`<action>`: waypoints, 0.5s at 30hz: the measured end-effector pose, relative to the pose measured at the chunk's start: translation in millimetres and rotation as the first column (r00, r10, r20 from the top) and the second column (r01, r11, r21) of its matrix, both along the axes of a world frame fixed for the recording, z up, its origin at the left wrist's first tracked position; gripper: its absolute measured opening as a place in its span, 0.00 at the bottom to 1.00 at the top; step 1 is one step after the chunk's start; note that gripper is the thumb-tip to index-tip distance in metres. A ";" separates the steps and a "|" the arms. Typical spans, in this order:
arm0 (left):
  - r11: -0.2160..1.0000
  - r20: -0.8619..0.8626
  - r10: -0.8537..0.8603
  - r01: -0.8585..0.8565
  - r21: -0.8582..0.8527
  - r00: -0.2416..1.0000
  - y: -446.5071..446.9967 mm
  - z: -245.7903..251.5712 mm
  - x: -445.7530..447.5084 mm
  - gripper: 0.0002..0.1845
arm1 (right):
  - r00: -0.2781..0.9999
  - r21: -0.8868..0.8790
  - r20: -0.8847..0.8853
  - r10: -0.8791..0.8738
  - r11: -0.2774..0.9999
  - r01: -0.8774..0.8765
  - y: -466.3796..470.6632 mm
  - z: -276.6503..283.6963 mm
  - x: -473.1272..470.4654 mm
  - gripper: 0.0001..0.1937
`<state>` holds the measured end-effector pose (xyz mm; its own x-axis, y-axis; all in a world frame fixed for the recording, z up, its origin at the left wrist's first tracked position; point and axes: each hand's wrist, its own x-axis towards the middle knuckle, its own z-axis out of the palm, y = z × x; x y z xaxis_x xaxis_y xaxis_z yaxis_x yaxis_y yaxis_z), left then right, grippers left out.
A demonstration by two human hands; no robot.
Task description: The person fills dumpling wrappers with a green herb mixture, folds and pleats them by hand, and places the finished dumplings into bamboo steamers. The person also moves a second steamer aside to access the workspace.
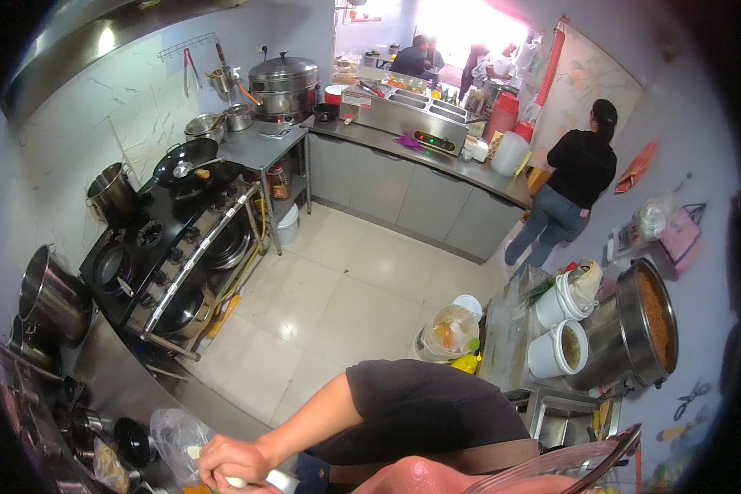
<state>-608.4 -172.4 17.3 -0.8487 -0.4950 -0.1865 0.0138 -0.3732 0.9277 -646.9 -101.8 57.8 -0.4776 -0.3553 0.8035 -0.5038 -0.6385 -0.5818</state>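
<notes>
My right hand (231, 460) is closed around a small white object (236, 481) at the bottom edge, partly hidden by the fingers; its kind is unclear. A pale piece also shows at the left side of the fist. Beside the hand lies a clear plastic bag (176, 441) on the steel counter (120, 358). A shiny metal surface (281, 480) shows just right of the hand, cut off by the frame. My left hand is out of view.
A black bowl (133, 441) sits left of the bag. Beyond stand a gas stove (151, 231) with a wok (185, 160), and stockpots (55, 296). White buckets (556, 352) and a large steel pot (617, 327) are at right. A person (583, 160) stands by the far wall.
</notes>
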 end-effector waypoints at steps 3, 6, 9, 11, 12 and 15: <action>0.999 0.011 -0.017 0.017 0.040 1.000 2.3 -1.0 -14.4 0.12 | 0.997 0.111 0.029 -0.078 0.991 0.074 3.9 -13.5 -9.8 0.12; 0.994 0.021 0.027 -0.029 0.101 0.999 -8.8 -12.7 -12.9 0.12 | 0.936 0.325 0.350 -0.030 0.942 -0.091 3.1 -48.6 -20.5 0.13; 0.938 0.099 0.180 -0.201 0.284 0.979 -24.5 -52.2 15.3 0.12 | 0.910 0.367 0.399 0.117 0.889 -0.275 -6.5 -104.1 -37.1 0.17; 0.791 0.259 0.414 -0.486 0.372 0.873 -49.4 -84.5 40.6 0.12 | 0.680 0.359 0.730 0.068 0.808 -0.467 18.3 -146.5 -41.0 0.28; 0.798 0.217 0.378 -0.436 0.417 0.900 -61.8 -93.9 63.8 0.15 | 0.553 0.300 0.831 0.062 0.788 -0.538 32.4 -164.7 -52.6 0.30; 0.784 0.224 0.356 -0.420 0.457 0.907 -90.2 -102.2 120.9 0.22 | 0.309 0.497 0.868 -0.390 0.651 -0.573 80.2 -207.6 -98.0 0.19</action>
<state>-487.4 -262.6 -84.9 -0.5597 -0.5952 -0.5766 0.1579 -0.7596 0.6309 -744.9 -21.6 -149.8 -0.5535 -0.5681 -0.6091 0.6522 0.1592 -0.7411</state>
